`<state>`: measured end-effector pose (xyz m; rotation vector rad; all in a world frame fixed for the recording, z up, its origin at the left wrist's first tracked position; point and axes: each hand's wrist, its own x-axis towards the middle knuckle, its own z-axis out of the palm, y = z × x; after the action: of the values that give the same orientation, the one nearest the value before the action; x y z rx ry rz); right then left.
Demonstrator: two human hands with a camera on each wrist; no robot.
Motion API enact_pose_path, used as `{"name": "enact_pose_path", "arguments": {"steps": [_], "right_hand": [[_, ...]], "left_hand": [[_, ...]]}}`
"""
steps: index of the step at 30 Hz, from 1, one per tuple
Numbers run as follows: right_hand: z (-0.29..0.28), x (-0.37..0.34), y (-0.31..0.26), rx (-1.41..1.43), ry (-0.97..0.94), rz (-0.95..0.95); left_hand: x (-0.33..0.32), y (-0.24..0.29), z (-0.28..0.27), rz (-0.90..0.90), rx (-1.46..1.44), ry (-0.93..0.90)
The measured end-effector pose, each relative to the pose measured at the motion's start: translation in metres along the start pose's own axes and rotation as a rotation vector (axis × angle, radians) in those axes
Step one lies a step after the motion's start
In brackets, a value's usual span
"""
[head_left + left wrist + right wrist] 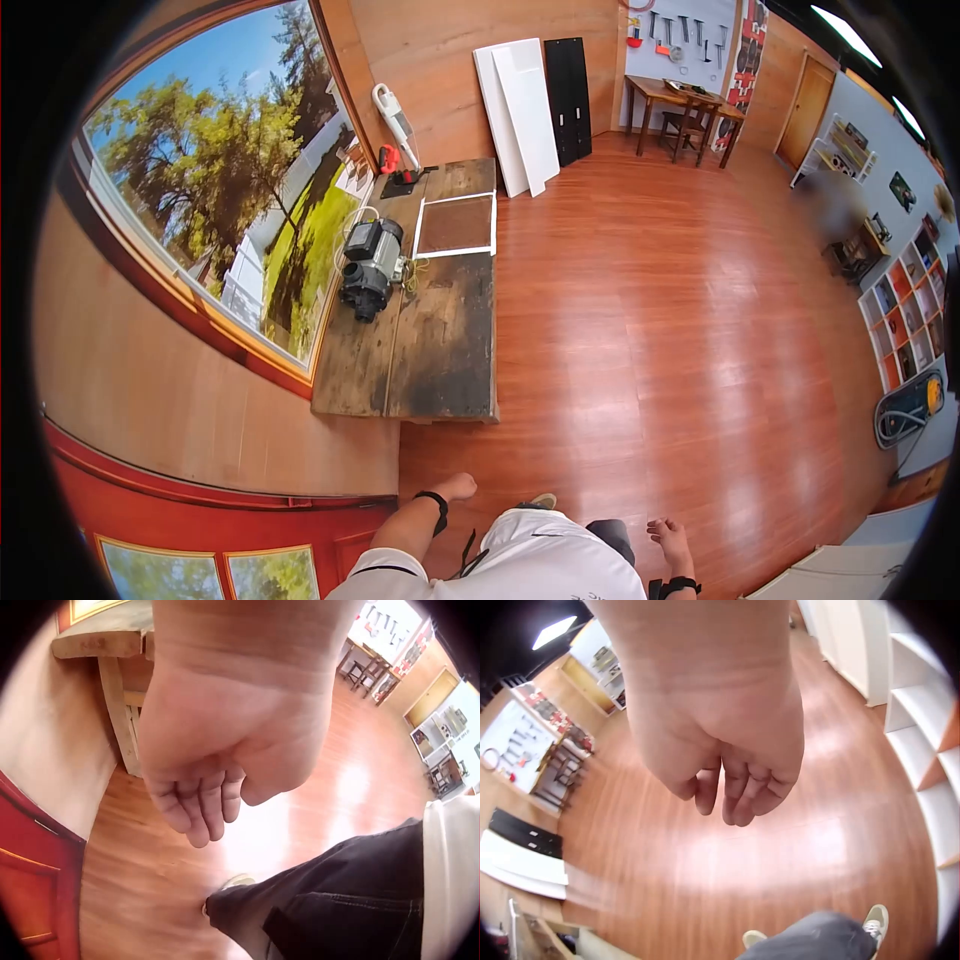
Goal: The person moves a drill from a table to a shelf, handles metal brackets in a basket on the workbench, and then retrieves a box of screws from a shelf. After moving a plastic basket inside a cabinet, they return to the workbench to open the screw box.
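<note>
My left hand (pixel 458 487) hangs at my side with loosely curled fingers and holds nothing. In the left wrist view the same hand (pixel 232 750) has its fingers pointing down over the wooden floor. My right hand (pixel 668 537) hangs on the other side of my body, its fingers loosely bent around nothing. Bare floor shows below that hand (pixel 720 757) in the right wrist view. Nearest to the left hand is the worn wooden workbench (pixel 440 340). On it stand a black and grey motor pump (pixel 371 265) and, farther back, a white upright tool (pixel 398 125).
The workbench runs along the window (pixel 230 180). White panels (pixel 520 115) and a black panel (pixel 568 100) lean against the back wall. A desk with a chair (pixel 688 125) stands far off under hanging tools. Cubby shelves (pixel 908 305) line the right wall, near a blurred figure (pixel 832 205).
</note>
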<state>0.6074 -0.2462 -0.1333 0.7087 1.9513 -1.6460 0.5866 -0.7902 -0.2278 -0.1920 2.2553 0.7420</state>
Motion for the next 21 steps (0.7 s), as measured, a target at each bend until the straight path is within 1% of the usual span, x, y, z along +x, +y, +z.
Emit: {"name": "enact_pose_path", "arguments": {"steps": [2,3,5,6,8,9,11,12,13,14,15,16,17,18,19,20,21], "right_hand": [[-0.002,0.027,-0.025,-0.03,-0.079,-0.08],[-0.008,0.041,-0.028,-0.03,-0.084,-0.085],[-0.028,0.064,-0.023,-0.022,-0.077,0.015],[-0.041,0.079,-0.013,-0.004,-0.065,0.097],[-0.075,0.114,0.021,0.073,-0.074,0.234],[-0.111,0.149,0.077,0.005,-0.172,0.23],[-0.145,0.19,0.049,-0.053,-0.196,0.231],[-0.158,0.211,0.03,-0.093,-0.201,0.23],[-0.167,0.236,0.009,-0.131,-0.206,0.224],[-0.172,0.262,-0.012,-0.166,-0.209,0.215],[-0.175,0.287,-0.031,-0.2,-0.21,0.207],[-0.175,0.306,-0.046,-0.231,-0.21,0.206],[-0.173,0.321,-0.057,-0.259,-0.207,0.21],[-0.172,0.331,-0.065,-0.286,-0.202,0.219],[-0.168,0.341,-0.074,-0.313,-0.193,0.226],[-0.164,0.356,-0.087,-0.34,-0.181,0.226],[-0.156,0.363,-0.109,-0.365,-0.167,0.227]], "left_hand": [[0.029,0.012,-0.007,-0.031,-0.099,-0.024],[0.038,0.022,-0.011,-0.032,-0.099,-0.017],[0.051,0.043,-0.016,-0.019,-0.183,-0.013],[0.061,0.05,-0.017,-0.031,-0.197,-0.002],[0.08,0.059,-0.016,0.025,-0.253,0.039],[0.081,0.07,-0.025,0.009,-0.268,0.052],[0.081,0.095,-0.057,-0.049,-0.407,0.174],[0.085,0.097,-0.07,-0.021,-0.35,0.334],[0.075,0.115,-0.102,-0.054,-0.398,0.375],[0.071,0.126,-0.131,-0.031,-0.336,0.492],[0.059,0.147,-0.169,-0.061,-0.266,0.556],[0.064,0.139,-0.191,-0.018,-0.238,0.672],[0.054,0.149,-0.223,-0.067,-0.242,0.729],[0.055,0.141,-0.249,-0.075,-0.246,0.793],[0.036,0.16,-0.286,-0.135,-0.332,0.846],[0.028,0.166,-0.32,-0.225,-0.437,0.843],[0.035,0.154,-0.349,-0.267,-0.367,0.926]]}}
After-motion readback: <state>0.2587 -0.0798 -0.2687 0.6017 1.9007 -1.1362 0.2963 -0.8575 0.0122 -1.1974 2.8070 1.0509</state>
